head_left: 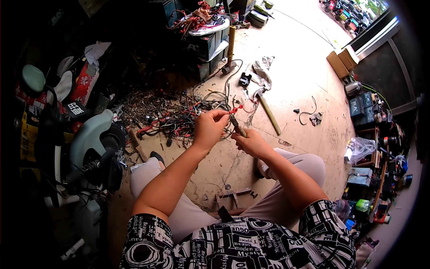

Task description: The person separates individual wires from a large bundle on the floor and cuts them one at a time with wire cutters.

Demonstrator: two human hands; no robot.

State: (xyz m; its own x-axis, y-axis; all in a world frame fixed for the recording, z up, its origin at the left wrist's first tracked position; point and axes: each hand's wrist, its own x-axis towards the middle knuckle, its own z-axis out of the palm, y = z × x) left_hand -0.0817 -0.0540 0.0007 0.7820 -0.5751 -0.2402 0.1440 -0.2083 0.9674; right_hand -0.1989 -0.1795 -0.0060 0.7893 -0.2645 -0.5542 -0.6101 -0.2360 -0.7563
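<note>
My left hand pinches a thin wire that ends in a small red connector, held up in front of me. My right hand grips a dark-handled tool whose tip meets the wire just below the red piece. Both hands are close together above the dusty concrete floor, between my knees. The wire trails away toward a tangle of black and red cables on the floor beyond my left hand.
A hammer with a wooden handle lies ahead to the right, beside a grey rag. Black batteries are stacked at the back. A pale green scooter stands on the left. Boxes and clutter line the right side.
</note>
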